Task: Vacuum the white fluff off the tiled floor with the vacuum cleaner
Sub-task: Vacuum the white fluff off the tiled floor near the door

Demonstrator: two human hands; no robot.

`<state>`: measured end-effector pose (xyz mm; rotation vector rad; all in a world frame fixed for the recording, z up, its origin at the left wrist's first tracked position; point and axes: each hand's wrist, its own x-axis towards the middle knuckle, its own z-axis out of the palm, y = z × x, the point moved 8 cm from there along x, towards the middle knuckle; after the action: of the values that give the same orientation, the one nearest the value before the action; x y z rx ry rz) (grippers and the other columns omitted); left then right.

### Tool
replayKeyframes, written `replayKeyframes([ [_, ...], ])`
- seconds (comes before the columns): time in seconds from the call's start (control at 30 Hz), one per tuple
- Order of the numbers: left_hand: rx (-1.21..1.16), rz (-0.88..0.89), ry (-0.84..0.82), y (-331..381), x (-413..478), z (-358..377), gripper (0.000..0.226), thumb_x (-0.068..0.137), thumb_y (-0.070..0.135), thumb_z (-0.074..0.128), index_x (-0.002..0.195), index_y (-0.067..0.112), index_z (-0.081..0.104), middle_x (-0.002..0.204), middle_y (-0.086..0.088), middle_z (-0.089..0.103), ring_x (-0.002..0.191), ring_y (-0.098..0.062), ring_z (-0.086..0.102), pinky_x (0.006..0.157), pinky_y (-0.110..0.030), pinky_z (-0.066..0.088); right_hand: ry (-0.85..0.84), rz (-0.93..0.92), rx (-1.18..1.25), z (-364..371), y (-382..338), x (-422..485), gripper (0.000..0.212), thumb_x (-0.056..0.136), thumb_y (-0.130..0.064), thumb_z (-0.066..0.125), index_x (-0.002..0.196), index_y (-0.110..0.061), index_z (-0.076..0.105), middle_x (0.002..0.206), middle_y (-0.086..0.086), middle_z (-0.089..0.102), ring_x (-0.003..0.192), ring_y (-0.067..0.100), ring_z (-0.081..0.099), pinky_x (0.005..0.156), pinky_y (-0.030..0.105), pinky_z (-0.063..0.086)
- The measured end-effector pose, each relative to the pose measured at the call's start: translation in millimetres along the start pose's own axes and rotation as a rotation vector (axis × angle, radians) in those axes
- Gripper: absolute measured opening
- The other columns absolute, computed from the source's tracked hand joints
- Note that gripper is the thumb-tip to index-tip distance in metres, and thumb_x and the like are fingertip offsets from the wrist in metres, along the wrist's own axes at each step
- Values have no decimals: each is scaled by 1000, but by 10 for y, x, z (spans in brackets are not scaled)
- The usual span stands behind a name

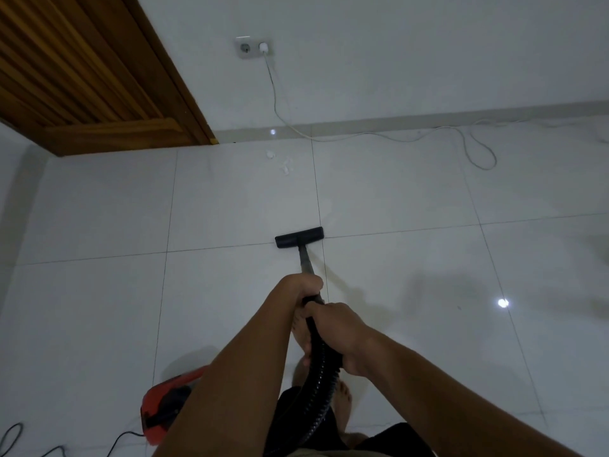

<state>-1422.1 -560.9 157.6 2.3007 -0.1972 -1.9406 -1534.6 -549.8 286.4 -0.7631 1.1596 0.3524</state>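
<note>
We grip the vacuum's wand with our left hand and its black hose with our right hand; the nozzle rests on the tiled floor, well apart from white fluff near the skirting. The red canister sits beside us.

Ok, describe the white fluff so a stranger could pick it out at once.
Start at the wooden door, top left, then the floor tile right of its bottom corner, below the wall socket. The white fluff lies there near the skirting: small matte clumps, unlike the round glare spot above them.
</note>
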Motion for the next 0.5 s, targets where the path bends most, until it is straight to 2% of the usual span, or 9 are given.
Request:
replayKeyframes([
  [0.07, -19, -4, -12, 84, 73, -135, 36, 99, 16, 38, 127, -5, 50, 116, -15, 62, 99, -25, 60, 79, -32, 50, -1, 0, -1, 41, -148, 102, 21, 96, -21, 53, 109, -6, 58, 73, 16, 57, 44, 19, 59, 51, 31, 55],
  [0.13, -28, -11, -26, 170, 109, -274, 29, 99, 12, 39, 119, -6, 51, 99, -14, 63, 83, -21, 60, 65, -28, 49, -1, 0, 5, 103, -303, 178, 20, 95, -23, 53, 106, -7, 58, 74, 17, 57, 46, 20, 59, 53, 33, 55],
  [0.2, -60, -17, -35, 254, 131, -423, 25, 100, 11, 39, 113, -6, 51, 89, -13, 61, 75, -20, 59, 58, -27, 47, -2, 6, 24, 165, -458, 243, 20, 94, -24, 53, 105, -8, 58, 75, 17, 57, 48, 21, 59, 54, 34, 55],
  [0.3, -117, -19, -36, 372, 168, -635, 27, 102, 13, 35, 114, -6, 50, 82, -12, 60, 69, -19, 58, 59, -28, 48, 6, 17, 31, 236, -671, 368, 18, 96, -22, 52, 104, -8, 57, 77, 17, 56, 49, 22, 59, 52, 32, 54],
  [0.37, -146, -19, -25, 417, 281, -762, 33, 102, 15, 36, 126, -5, 47, 84, -12, 62, 70, -19, 59, 63, -29, 52, 12, 30, 29, 268, -782, 462, 16, 96, -20, 51, 107, -8, 56, 78, 17, 56, 48, 22, 58, 51, 32, 54],
  [0.47, -206, -18, 6, 465, 429, -918, 44, 102, 16, 37, 144, 5, 32, 89, -14, 61, 72, -19, 61, 77, -33, 56, 20, 50, 33, 295, -901, 596, 15, 96, -18, 51, 108, -10, 54, 75, 14, 55, 46, 20, 56, 50, 31, 53],
  [0.5, -234, -16, 11, 487, 468, -956, 49, 102, 16, 37, 149, 9, 26, 89, -13, 60, 71, -18, 61, 77, -32, 57, 16, 55, 35, 303, -940, 640, 14, 96, -18, 51, 107, -10, 54, 74, 13, 54, 46, 20, 56, 50, 31, 53],
])
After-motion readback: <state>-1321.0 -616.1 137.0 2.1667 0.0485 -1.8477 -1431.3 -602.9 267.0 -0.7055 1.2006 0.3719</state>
